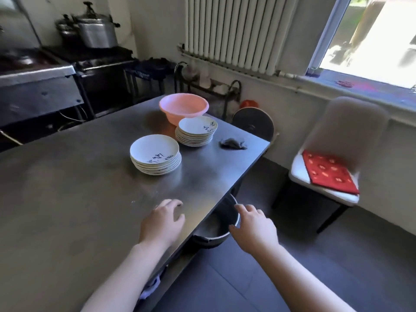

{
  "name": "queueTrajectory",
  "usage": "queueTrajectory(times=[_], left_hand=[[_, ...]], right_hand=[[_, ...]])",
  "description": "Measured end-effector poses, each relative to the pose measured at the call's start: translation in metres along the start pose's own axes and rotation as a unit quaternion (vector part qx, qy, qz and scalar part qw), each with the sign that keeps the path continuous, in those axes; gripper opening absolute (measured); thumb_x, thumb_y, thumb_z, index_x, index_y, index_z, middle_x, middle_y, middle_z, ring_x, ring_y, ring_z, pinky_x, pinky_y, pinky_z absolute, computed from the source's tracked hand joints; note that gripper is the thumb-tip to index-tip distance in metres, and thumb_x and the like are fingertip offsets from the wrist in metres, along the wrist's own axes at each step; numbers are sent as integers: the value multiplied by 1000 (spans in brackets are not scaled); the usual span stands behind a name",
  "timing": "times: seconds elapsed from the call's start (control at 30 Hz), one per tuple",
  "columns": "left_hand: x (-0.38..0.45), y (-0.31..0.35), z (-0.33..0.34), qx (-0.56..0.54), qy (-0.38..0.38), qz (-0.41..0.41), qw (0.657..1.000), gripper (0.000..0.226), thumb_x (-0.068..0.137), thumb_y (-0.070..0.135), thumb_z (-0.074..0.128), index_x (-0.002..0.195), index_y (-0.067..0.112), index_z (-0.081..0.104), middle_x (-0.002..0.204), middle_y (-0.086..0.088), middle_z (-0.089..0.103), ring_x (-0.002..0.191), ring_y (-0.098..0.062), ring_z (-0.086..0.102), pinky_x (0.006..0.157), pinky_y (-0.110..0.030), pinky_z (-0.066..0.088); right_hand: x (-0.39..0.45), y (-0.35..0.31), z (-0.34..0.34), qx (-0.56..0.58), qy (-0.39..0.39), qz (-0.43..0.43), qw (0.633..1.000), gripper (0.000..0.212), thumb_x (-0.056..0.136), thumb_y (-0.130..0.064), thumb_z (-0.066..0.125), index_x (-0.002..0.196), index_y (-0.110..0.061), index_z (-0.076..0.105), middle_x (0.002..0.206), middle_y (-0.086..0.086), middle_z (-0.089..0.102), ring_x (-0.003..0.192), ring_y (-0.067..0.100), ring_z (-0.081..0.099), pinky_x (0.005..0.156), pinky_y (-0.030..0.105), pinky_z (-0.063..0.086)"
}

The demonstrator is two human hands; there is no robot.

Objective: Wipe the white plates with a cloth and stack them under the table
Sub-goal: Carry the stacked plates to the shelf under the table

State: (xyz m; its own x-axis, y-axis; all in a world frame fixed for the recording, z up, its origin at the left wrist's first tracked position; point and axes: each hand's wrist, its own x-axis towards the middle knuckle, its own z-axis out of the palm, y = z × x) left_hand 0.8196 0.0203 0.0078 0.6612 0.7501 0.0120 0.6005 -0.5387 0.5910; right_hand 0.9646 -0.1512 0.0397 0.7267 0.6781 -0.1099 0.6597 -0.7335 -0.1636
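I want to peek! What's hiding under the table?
Under the table edge, a metal pot pokes out near the right hand, with something whitish lower down. The tabletop covers everything further in, so stacked plates there can't be seen.

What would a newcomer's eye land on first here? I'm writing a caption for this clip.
Two stacks of white plates with dark brush lettering, the nearer stack and the farther stack, sit mid-way along the grey steel table. Behind them stands a pink plastic basin, and a crumpled grey cloth lies near the right edge. Both hands, left and right, are open at the near edge.
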Motion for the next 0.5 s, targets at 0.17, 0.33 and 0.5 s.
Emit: queueTrajectory(times=[0.17, 0.33, 0.5], left_hand=[[28, 7, -3, 18, 30, -72, 997, 30, 92, 30, 58, 122, 30, 61, 132, 14, 54, 112, -17, 58, 88, -32, 49], [61, -2, -22, 55, 63, -123, 989, 33, 94, 33, 54, 127, 32, 57, 137, 18, 50, 111, -14, 58, 83, -26, 43], [113, -18, -44, 59, 95, -165, 980, 34, 96, 31, 51, 130, 30, 56, 139, 17, 48, 115, -13, 55, 73, -24, 35]], right_hand=[[71, -11, -10, -3, -9, -88, 996, 47, 93, -39, 46, 138, -28, 38, 133, -2, 48, 122, 22, 44, 88, 35, 39], [132, -41, -7, -2, -33, -159, 987, 51, 91, -43, 49, 138, -29, 38, 136, -1, 47, 123, 24, 46, 90, 35, 43], [200, -83, -12, -2, -36, -200, 979, 48, 91, -42, 50, 135, -26, 41, 135, -1, 47, 125, 24, 43, 92, 36, 41]])
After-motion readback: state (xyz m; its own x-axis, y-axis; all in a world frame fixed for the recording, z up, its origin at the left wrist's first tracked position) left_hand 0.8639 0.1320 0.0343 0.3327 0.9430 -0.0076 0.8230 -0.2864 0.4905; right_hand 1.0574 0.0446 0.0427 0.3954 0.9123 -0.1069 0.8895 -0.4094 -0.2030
